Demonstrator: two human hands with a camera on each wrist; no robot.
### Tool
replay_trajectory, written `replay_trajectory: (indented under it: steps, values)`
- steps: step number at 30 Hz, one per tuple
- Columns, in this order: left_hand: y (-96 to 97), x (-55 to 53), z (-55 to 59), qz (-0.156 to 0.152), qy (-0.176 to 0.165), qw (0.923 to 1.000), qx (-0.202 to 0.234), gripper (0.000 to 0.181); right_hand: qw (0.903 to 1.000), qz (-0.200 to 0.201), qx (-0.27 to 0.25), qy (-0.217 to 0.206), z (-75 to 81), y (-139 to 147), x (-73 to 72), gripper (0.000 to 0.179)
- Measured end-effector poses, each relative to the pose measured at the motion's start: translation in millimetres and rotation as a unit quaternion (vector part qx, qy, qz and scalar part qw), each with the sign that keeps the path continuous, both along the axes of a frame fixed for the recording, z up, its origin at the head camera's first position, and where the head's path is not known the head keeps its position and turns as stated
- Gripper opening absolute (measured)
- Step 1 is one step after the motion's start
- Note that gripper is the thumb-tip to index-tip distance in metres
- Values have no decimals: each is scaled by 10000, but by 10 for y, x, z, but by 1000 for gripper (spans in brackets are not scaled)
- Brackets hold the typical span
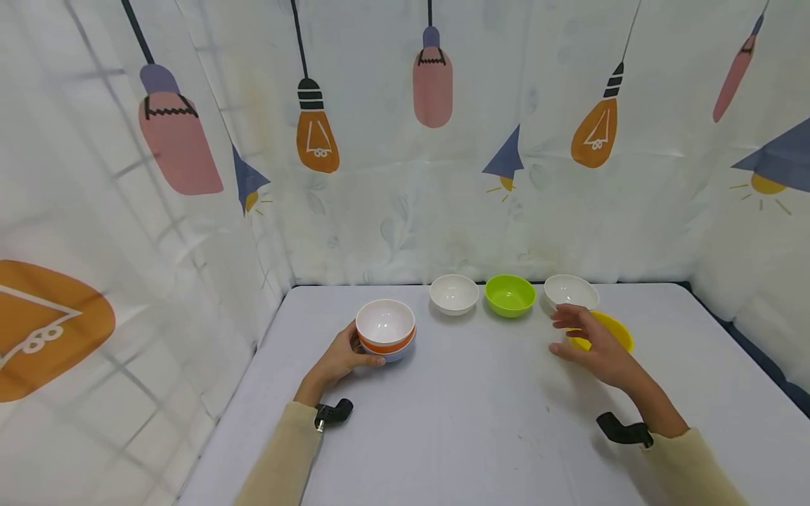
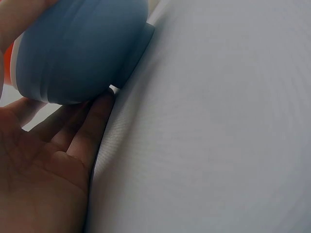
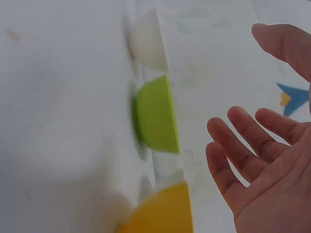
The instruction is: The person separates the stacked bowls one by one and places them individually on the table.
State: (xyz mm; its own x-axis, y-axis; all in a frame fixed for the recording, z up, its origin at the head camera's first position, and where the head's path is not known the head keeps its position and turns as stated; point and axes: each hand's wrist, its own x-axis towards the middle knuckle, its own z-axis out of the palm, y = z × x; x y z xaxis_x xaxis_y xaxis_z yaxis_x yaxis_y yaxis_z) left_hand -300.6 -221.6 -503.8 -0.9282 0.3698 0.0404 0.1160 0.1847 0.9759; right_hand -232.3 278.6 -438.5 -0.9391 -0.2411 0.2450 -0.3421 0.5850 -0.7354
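Note:
At the left of the head view is a stack of nested bowls, white inside at the top, with an orange band below and a blue bowl at the bottom. My left hand grips this stack from its left side, thumb in front and fingers behind. In the left wrist view, fingertips reach under the blue bowl's curve, close to its foot. My right hand is held over the yellow bowl with fingers spread and nothing in it, partly covering that bowl. The right wrist view shows its open palm beside the bowls.
Along the table's back edge stand a white bowl, a green bowl and another white bowl, which is just behind the yellow one. A patterned curtain hangs behind the white table and on its left.

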Motion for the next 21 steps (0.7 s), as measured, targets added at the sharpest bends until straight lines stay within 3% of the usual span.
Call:
replay_trajectory:
  steps: [13,21]
  values:
    - [-12,-28,-40,31,6,10000,5,105,9942,605,-187,-874,-114,-614,-177,61]
    - [-2,-10,-22,34,-1,10000,-25,105,9880,1137,-354,-979,-91,-998,-374,59]
